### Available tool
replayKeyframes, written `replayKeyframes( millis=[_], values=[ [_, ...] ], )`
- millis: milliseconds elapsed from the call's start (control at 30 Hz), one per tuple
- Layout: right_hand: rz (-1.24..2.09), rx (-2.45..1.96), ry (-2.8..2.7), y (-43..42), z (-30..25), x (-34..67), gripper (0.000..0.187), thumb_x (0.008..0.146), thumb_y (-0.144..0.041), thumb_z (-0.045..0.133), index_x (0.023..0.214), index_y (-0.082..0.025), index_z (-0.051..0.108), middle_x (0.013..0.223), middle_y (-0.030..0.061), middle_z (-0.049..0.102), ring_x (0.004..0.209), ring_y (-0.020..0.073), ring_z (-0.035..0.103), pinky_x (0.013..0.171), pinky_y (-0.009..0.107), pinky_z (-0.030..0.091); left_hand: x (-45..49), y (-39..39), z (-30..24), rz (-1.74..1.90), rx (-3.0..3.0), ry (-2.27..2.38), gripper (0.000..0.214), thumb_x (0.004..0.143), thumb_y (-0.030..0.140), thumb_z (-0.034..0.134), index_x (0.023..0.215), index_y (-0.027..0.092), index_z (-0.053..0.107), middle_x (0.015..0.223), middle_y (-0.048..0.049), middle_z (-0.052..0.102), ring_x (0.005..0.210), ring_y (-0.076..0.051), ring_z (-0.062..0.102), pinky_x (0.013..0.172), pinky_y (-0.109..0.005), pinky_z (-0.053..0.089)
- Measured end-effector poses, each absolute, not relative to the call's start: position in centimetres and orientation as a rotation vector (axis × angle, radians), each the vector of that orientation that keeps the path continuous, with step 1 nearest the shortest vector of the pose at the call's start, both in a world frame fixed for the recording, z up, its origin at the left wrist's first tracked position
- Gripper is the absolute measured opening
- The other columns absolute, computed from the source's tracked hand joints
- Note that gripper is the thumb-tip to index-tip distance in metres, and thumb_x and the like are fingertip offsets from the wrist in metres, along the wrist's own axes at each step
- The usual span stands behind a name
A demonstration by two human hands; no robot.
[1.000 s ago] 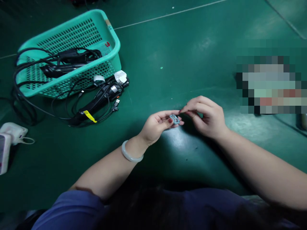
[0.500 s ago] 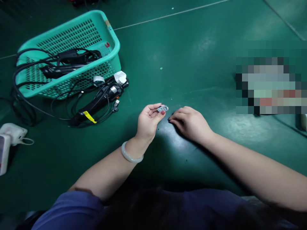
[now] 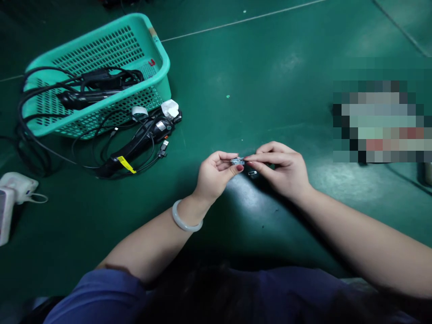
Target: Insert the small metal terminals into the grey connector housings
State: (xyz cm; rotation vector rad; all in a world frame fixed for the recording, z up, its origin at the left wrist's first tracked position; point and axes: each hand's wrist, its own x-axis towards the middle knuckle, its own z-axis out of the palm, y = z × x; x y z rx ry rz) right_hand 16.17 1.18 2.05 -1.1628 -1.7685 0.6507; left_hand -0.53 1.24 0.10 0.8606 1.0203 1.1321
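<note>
My left hand (image 3: 214, 176) pinches a small grey-blue part (image 3: 237, 161) between thumb and fingers, just above the green table. My right hand (image 3: 281, 168) meets it from the right, its thumb and forefinger pinched on the part's right end. A tiny dark piece (image 3: 252, 173) sits right under my right fingers; I cannot tell whether it is held or lies on the table. A pale bangle (image 3: 185, 219) circles my left wrist.
A teal perforated basket (image 3: 101, 54) stands at the far left with black cables (image 3: 87, 87) in it. In front of it lies a black handheld device with a yellow tag (image 3: 141, 139). A white device (image 3: 10, 198) sits at the left edge. A blurred patch is at right.
Half a second ago my right hand lay on the table apart from the part. It has come back up to the part, and my left hand has lowered slightly.
</note>
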Motion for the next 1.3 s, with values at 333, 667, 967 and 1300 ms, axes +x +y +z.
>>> replayKeyframes(
  millis=[333, 667, 967, 1300],
  values=[
    [0.625, -1.161, -1.835, 1.1, 2.3, 16.3, 0.011, 0.078, -0.023, 0.068, 0.086, -0.027, 0.074, 0.078, 0.0020, 0.064, 0.068, 0.0137, 0.058, 0.061, 0.029, 0.049, -0.6, 1.2, 0.3, 1.106, 0.832, 0.998, 0.034, 0.056, 0.024, 0.083, 0.084, 0.014, 0.064, 0.080, -0.0025, 0.071, 0.078, -0.012, 0.067, 0.081, -0.029, 0.052],
    [0.832, -1.355, -2.350, 2.5, 2.6, 19.1, 0.015, 0.075, -0.030, 0.068, 0.089, -0.022, 0.069, 0.091, 0.0043, 0.068, 0.084, 0.0202, 0.063, 0.075, 0.034, 0.050, -0.5, 1.3, 0.1, 1.198, 0.763, 0.992, 0.032, 0.061, 0.021, 0.080, 0.086, 0.015, 0.063, 0.083, -0.0028, 0.071, 0.082, -0.014, 0.068, 0.090, -0.034, 0.049],
    [0.581, -1.331, -2.464, 2.3, 1.8, 18.5, 0.020, 0.087, -0.019, 0.048, 0.082, -0.016, 0.067, 0.086, 0.0084, 0.066, 0.080, 0.0196, 0.061, 0.074, 0.031, 0.049, -0.4, 1.3, 0.1, 1.192, 0.769, 1.007, 0.032, 0.061, 0.019, 0.081, 0.087, 0.015, 0.063, 0.085, -0.0033, 0.071, 0.083, -0.013, 0.068, 0.089, -0.033, 0.050],
    [0.315, -1.006, -2.843, 2.9, 3.1, 18.9, 0.033, 0.087, -0.009, 0.038, 0.095, -0.017, 0.069, 0.092, 0.0109, 0.067, 0.084, 0.0220, 0.062, 0.077, 0.035, 0.050, -0.4, 1.3, 0.0, 1.194, 0.776, 1.000, 0.030, 0.061, 0.018, 0.080, 0.086, 0.015, 0.064, 0.086, -0.0035, 0.071, 0.084, -0.014, 0.068, 0.090, -0.035, 0.050]
  ],
)
